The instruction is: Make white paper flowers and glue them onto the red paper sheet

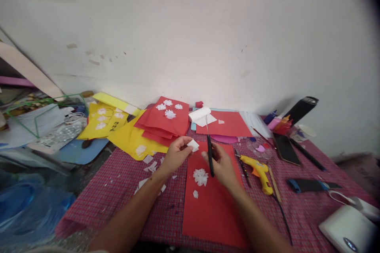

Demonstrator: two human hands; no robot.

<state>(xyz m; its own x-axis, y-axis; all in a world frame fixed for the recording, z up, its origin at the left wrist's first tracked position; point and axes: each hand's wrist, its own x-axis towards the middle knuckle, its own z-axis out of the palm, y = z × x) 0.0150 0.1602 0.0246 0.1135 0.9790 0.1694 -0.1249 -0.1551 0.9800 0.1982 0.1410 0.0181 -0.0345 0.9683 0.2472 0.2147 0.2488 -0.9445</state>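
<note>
My left hand (178, 153) pinches a small folded piece of white paper (194, 145) between thumb and fingers. In my right hand (220, 163) is a pair of scissors with black handles (210, 154), its thin blades pointing up and away, apart from the white paper. Both hands are above a red sheet (211, 213) on the table. On that sheet lie a white ruffled paper flower (201, 177) and a small white paper scrap (195, 194). More white scraps (152, 167) are scattered to the left of the sheet.
Red sheets with white paper flowers (170, 114) lie at the back, beside a white paper roll (200, 114). To the right are a yellow glue gun (258, 170), a phone (286, 149) and a black bottle (302, 110). Yellow sheets (130, 138) lie left.
</note>
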